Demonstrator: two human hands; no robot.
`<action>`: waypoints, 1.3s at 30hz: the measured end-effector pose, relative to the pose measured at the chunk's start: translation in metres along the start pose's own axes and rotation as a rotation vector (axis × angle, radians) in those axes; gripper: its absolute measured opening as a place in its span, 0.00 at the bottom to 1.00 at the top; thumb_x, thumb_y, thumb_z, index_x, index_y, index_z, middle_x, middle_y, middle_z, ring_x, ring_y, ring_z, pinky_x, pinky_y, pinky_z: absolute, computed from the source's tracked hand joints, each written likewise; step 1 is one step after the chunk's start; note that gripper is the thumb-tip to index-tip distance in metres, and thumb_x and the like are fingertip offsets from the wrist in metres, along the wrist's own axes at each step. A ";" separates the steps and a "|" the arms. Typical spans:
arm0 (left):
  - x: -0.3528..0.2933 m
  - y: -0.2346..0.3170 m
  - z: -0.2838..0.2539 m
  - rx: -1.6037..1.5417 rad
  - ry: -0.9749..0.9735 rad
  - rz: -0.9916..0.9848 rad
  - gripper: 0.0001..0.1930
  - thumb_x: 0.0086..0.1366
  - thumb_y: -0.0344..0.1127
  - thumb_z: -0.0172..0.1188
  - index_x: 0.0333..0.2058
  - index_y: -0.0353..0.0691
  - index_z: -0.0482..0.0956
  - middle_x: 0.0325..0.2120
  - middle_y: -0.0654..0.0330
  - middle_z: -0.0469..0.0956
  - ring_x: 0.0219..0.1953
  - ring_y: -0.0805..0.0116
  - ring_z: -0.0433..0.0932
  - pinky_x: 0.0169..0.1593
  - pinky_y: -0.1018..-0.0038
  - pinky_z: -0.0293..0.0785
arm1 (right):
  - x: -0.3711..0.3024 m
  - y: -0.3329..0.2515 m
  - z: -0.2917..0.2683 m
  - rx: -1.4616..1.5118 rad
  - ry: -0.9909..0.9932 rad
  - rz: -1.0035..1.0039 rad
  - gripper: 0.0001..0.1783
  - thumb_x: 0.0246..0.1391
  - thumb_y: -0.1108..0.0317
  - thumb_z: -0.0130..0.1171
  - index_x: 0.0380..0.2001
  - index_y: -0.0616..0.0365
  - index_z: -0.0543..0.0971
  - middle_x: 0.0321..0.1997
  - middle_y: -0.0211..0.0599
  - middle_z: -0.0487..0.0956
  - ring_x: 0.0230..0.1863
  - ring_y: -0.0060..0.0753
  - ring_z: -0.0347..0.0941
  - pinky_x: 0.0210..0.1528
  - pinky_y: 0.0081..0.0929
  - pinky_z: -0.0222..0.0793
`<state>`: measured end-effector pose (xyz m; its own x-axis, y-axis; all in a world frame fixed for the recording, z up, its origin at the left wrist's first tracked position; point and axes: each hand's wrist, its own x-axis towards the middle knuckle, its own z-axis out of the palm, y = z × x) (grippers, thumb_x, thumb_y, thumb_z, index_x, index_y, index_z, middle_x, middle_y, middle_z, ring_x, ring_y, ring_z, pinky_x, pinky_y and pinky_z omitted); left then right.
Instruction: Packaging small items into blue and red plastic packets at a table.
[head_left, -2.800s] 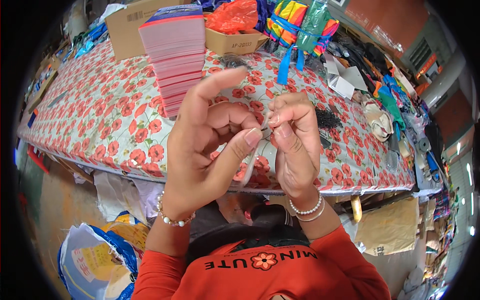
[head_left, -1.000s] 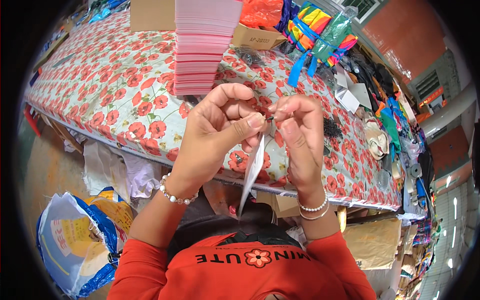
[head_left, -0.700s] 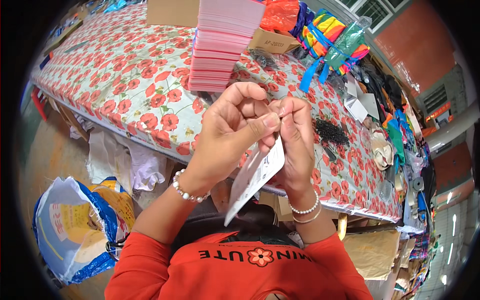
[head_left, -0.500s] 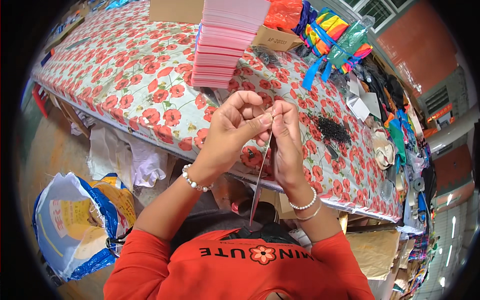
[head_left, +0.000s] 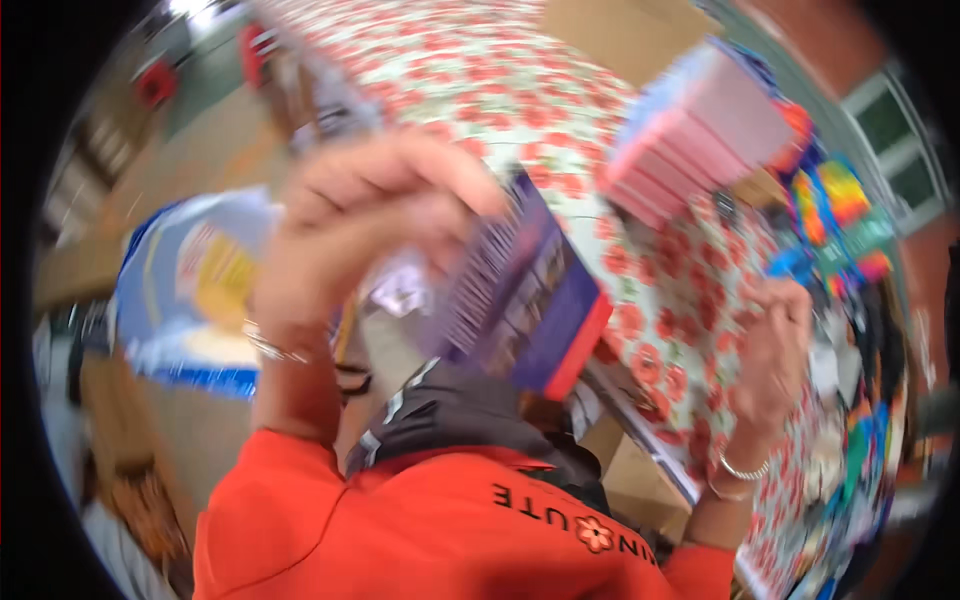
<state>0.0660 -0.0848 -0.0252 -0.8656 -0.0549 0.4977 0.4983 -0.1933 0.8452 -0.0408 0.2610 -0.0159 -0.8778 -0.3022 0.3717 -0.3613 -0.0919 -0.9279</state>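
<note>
My left hand (head_left: 375, 220) is raised in front of my chest, left of the middle, and blurred by motion. Its fingers and thumb are closed on the upper edge of a flat printed card (head_left: 545, 295), purple with a red strip along one side. The card hangs tilted over my lap. Farther right, my right hand (head_left: 772, 345) is over the flowered tabletop (head_left: 650, 350), apart from the card. Its fingers look bent but are too smeared to show whether they hold anything.
A tall stack of pink-edged cards (head_left: 690, 140) stands on the table beside a brown cardboard piece (head_left: 630, 35). Rainbow-coloured fabric (head_left: 840, 195) lies at the far right. A blue-and-white sack (head_left: 190, 300) stands open on the floor at my left.
My hands have parted: the left moved left and up with the card, the right moved right. The card now shows its printed face instead of its edge. The whole view has swung left.
</note>
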 end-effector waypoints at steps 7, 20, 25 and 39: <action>-0.121 0.130 -0.109 0.975 0.565 -0.136 0.11 0.62 0.25 0.49 0.42 0.34 0.77 0.29 0.65 0.76 0.26 0.82 0.68 0.32 0.88 0.63 | 0.025 0.018 -0.010 -0.019 -0.230 0.100 0.04 0.57 0.72 0.44 0.36 0.54 0.68 0.40 0.31 0.66 0.42 0.23 0.63 0.44 0.22 0.60; -0.165 0.046 -0.256 1.010 0.825 -0.596 0.14 0.57 0.28 0.56 0.44 0.36 0.79 0.22 0.61 0.77 0.23 0.76 0.72 0.26 0.84 0.67 | 0.016 0.022 -0.022 -0.586 -0.201 0.082 0.07 0.58 0.70 0.45 0.39 0.57 0.69 0.40 0.33 0.68 0.42 0.27 0.63 0.48 0.24 0.58; -0.109 0.060 -0.216 1.210 0.704 -0.321 0.14 0.59 0.30 0.57 0.45 0.35 0.78 0.27 0.58 0.79 0.27 0.74 0.74 0.32 0.82 0.71 | 0.007 0.034 -0.102 -1.127 -0.089 -0.108 0.14 0.59 0.67 0.47 0.45 0.60 0.70 0.47 0.39 0.70 0.46 0.34 0.65 0.53 0.29 0.58; 0.042 -0.002 0.060 0.462 -0.240 -0.235 0.15 0.54 0.14 0.47 0.41 0.27 0.73 0.39 0.52 0.76 0.33 0.70 0.75 0.41 0.78 0.71 | -0.021 0.105 -0.221 -1.351 0.090 -0.006 0.13 0.45 0.63 0.61 0.35 0.54 0.76 0.34 0.34 0.77 0.38 0.39 0.69 0.44 0.32 0.63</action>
<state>0.0319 -0.0283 0.0058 -0.9471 0.1718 0.2712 0.3108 0.2784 0.9088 -0.1300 0.4673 -0.1148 -0.8734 -0.2376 0.4250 -0.3439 0.9189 -0.1930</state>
